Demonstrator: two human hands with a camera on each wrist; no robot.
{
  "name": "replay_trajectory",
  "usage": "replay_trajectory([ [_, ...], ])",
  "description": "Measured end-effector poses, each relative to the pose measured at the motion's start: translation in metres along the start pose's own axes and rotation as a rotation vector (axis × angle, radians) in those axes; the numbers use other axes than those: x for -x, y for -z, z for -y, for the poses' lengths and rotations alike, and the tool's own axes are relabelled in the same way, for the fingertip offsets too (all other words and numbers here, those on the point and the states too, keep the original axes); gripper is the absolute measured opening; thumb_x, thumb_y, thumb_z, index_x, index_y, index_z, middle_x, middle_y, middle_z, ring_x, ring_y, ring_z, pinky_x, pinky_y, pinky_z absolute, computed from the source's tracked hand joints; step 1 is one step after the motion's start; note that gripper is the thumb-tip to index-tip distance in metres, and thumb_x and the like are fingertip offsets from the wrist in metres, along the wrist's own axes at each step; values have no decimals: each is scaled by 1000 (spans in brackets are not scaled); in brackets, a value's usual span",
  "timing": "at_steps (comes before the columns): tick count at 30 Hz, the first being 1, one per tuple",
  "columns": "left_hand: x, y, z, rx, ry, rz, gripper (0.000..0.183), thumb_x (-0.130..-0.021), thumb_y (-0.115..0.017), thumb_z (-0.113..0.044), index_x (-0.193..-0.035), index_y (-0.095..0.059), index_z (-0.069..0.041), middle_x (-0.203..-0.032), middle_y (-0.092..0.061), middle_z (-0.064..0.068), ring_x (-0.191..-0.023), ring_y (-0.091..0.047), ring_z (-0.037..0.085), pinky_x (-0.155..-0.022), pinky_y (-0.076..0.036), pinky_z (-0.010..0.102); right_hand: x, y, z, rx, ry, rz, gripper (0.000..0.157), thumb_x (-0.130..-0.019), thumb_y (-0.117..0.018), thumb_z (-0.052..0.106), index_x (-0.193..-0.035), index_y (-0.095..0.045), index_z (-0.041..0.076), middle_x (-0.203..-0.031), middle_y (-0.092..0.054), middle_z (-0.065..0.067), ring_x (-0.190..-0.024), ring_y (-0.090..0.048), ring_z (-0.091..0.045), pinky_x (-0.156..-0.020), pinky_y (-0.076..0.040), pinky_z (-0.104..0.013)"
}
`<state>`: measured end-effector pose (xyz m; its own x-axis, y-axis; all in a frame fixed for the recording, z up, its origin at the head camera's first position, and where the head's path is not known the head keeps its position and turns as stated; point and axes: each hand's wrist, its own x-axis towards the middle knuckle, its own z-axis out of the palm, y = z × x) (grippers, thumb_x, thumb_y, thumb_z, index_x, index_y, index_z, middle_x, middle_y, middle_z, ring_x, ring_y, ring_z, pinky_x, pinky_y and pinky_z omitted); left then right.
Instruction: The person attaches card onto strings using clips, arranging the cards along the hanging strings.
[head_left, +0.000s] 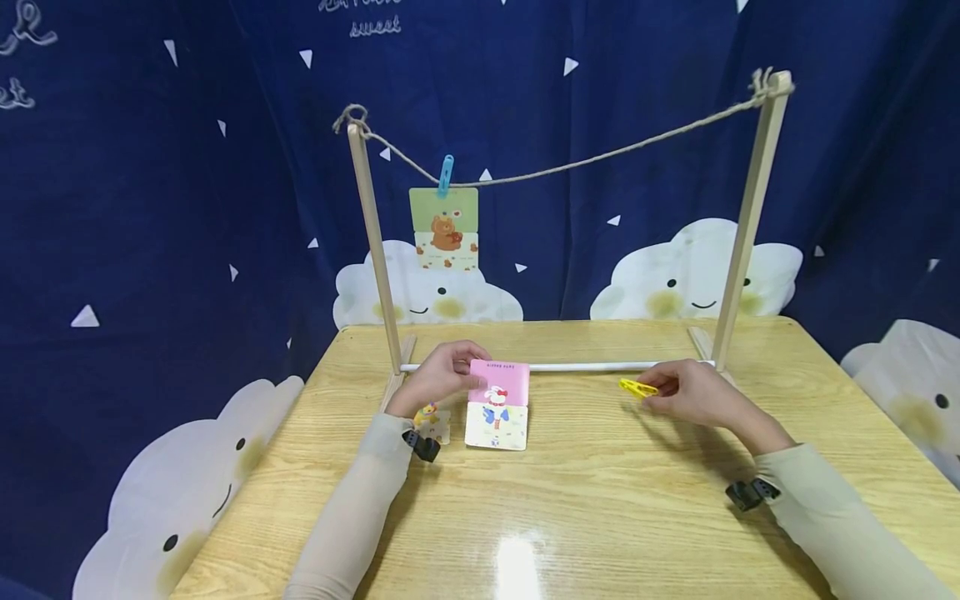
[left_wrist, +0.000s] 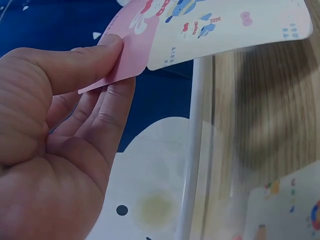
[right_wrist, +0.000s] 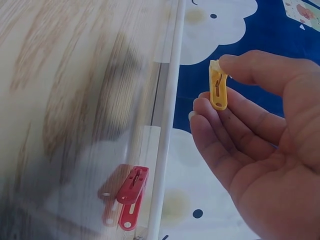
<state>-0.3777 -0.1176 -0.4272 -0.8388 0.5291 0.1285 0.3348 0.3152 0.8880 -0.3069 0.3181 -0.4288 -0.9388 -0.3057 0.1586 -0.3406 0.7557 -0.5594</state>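
Note:
My left hand (head_left: 438,379) pinches a pink and white card (head_left: 498,406) with a rabbit picture by its upper left edge. Thumb and fingers meet on the pink part in the left wrist view, and the card is raised off the table. My right hand (head_left: 693,392) holds a yellow clothespin (right_wrist: 218,86) between thumb and fingers, above the table's right side. On the rope (head_left: 570,165), a blue clothespin (head_left: 446,176) clips a green card (head_left: 444,227) with a bear. Another card (head_left: 435,427) lies on the table, partly hidden by my left wrist.
Two wooden posts (head_left: 752,221) carry the sagging rope, with a white rod (head_left: 585,367) joining them low down. A red clothespin (right_wrist: 133,192) lies beside the rod in the right wrist view. Behind the wooden table (head_left: 600,517) hangs a dark blue curtain (head_left: 637,75) with clouds.

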Motion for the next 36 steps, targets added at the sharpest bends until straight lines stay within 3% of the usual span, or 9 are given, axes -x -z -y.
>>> replay_trajectory([
  [4,0,0,-2,-8,0,-3,31,-91,-77,0,-120,-68,-7,-107,-74,12,-90,-73,22,-77,-58,33,0,1,2,-11,-5,-2,27,-86,-84,17,-111,-77,7,-89,-73,3,-80,-67,-12,-66,-54,-25],
  [11,1,0,-5,-5,22,-20,26,-92,-76,-1,-116,-70,-8,-103,-76,9,-89,-73,22,-81,-59,44,1,2,4,-23,0,-9,30,-86,-84,19,-113,-76,7,-91,-74,1,-82,-68,-13,-67,-55,-25],
  [23,2,2,-17,-8,-20,-57,22,-92,-77,-3,-112,-73,-8,-99,-76,8,-86,-73,22,-78,-59,32,0,3,8,-20,17,-61,29,-87,-85,20,-112,-77,8,-91,-74,0,-81,-67,-13,-66,-55,-24],
  [36,0,3,-21,-3,-49,-152,21,-95,-75,-9,-116,-73,-10,-96,-77,7,-86,-73,21,-80,-60,44,0,5,11,-38,-3,-125,31,-90,-82,25,-115,-75,7,-96,-75,-4,-82,-69,-16,-66,-56,-25],
])
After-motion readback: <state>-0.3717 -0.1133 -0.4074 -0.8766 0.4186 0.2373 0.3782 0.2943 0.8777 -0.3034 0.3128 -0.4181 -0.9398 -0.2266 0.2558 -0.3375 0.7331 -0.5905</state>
